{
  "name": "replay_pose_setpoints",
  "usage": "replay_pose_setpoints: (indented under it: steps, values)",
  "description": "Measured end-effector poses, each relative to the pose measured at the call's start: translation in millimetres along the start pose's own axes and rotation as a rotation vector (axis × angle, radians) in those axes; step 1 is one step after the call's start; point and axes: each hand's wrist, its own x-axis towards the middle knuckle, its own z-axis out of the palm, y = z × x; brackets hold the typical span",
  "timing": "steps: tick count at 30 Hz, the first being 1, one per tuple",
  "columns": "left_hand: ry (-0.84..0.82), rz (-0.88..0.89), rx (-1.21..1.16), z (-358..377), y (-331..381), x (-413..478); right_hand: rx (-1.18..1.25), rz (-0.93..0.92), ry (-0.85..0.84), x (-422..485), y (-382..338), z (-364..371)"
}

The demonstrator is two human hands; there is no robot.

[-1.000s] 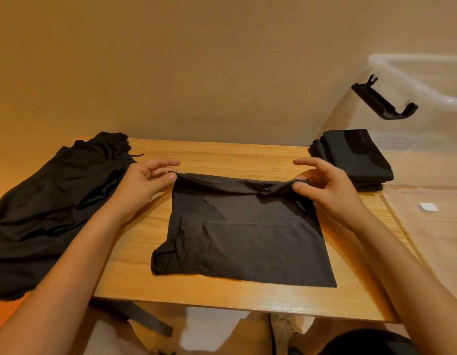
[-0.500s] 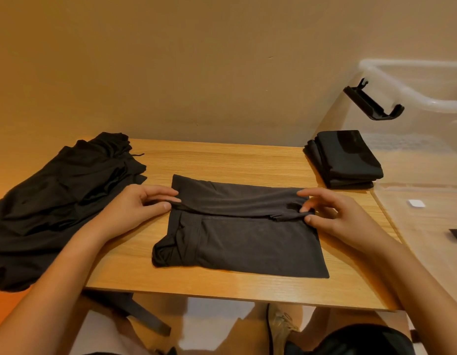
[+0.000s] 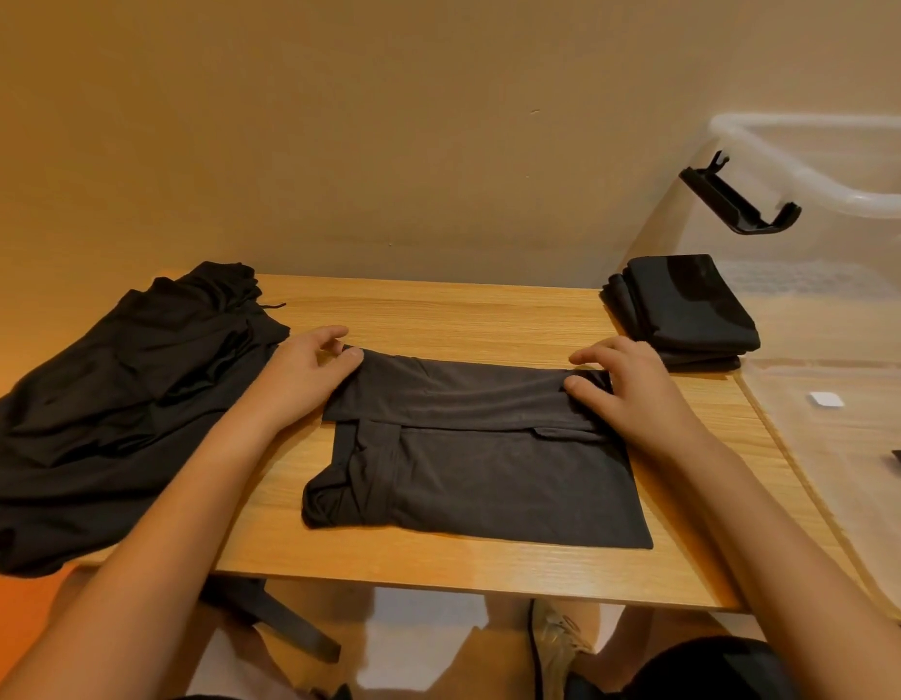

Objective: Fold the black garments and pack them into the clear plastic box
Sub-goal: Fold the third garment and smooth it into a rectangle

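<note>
A black garment (image 3: pixel 489 472) lies partly folded in the middle of the wooden table (image 3: pixel 438 315), its far edge turned over toward me in a band. My left hand (image 3: pixel 302 376) pinches the band's left end and my right hand (image 3: pixel 625 391) pinches its right end. A pile of unfolded black garments (image 3: pixel 115 406) covers the table's left side and hangs over its edge. A stack of folded black garments (image 3: pixel 686 305) sits inside the clear plastic box (image 3: pixel 812 159) at the right.
A black latch clip (image 3: pixel 736 204) hangs on the box's near rim. The wall stands right behind the table. Below the table's front edge I see a shoe (image 3: pixel 554 644) and a dark table leg (image 3: pixel 282 623).
Both hands have drawn the garment's far edge toward me, making the folded band wider, then shifted back along it. The view has tilted slightly.
</note>
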Motion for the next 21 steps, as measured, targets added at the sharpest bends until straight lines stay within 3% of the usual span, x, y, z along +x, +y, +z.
replay_pose_setpoints:
  steps: [5,12,16,21]
  values:
    - [-0.079,0.017,0.036,2,9,11,0.013,0.035,-0.04,11,0,4]
    - [0.001,0.007,-0.277,1,0,7,0.196,0.136,-0.016,21,2,-3]
    - [0.028,0.038,-0.175,1,3,7,0.136,0.105,-0.129,20,-3,-10]
    - [0.118,0.231,-0.011,10,37,1,0.086,-0.04,-0.143,23,-27,-19]
